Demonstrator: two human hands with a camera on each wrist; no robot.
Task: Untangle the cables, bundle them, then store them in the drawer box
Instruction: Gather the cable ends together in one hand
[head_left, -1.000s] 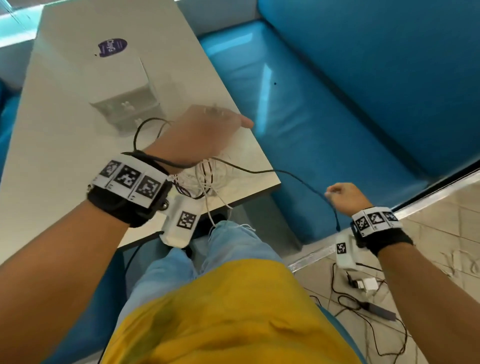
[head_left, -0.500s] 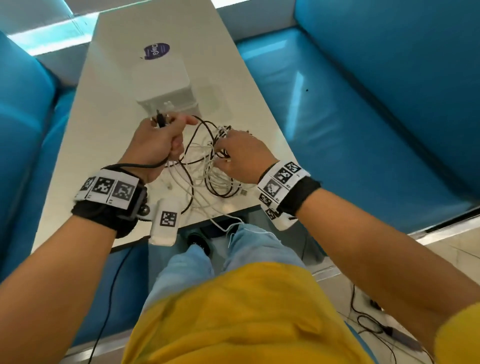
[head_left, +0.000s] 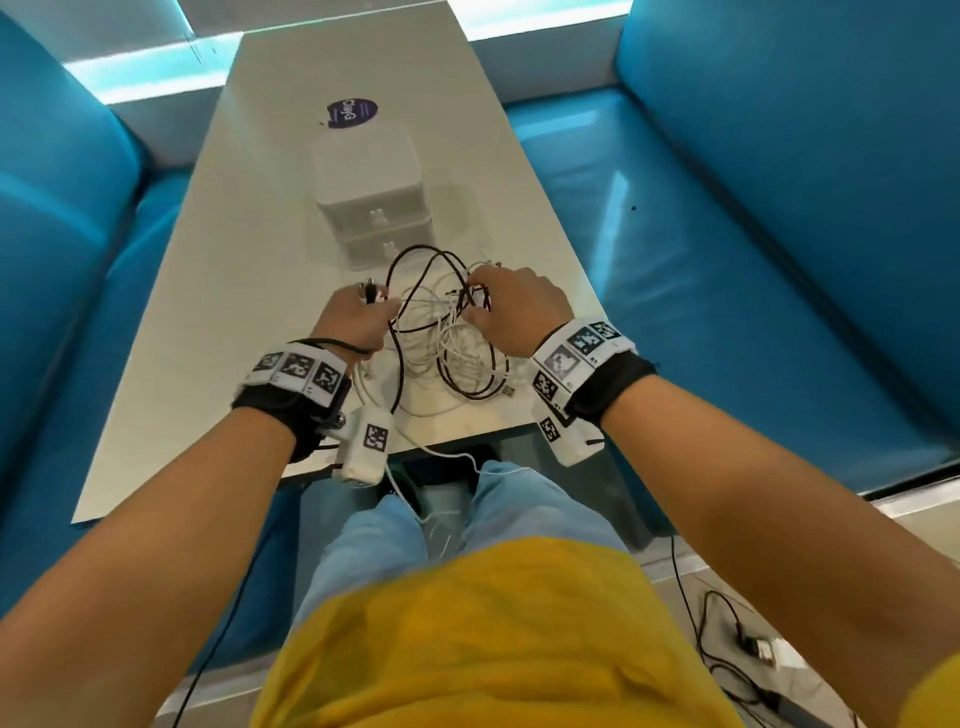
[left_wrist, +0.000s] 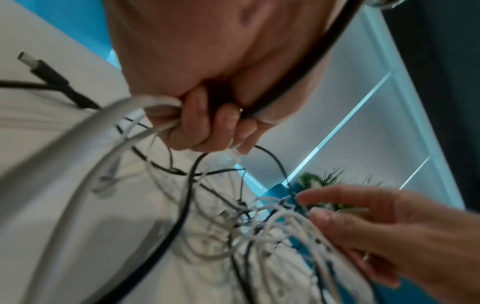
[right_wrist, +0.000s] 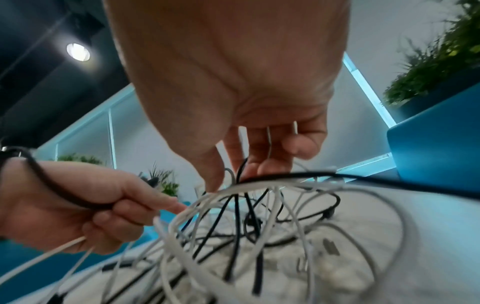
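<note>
A tangle of black and white cables lies on the white table near its front edge. My left hand is a fist that grips a black cable and a white cable; a black plug sticks up from it. My right hand reaches into the right side of the tangle, and its thumb and fingers pinch thin black and white strands. The white drawer box stands just behind the tangle with both drawers shut.
A purple round sticker lies on the table beyond the box. Blue benches flank the table on both sides. One white cable hangs over the front edge toward my knees. More cables lie on the floor at the lower right.
My right hand, out over the floor pulling a black cable a second ago, has come back to the tangle. My left hand has closed on cable ends and keeps holding them.
</note>
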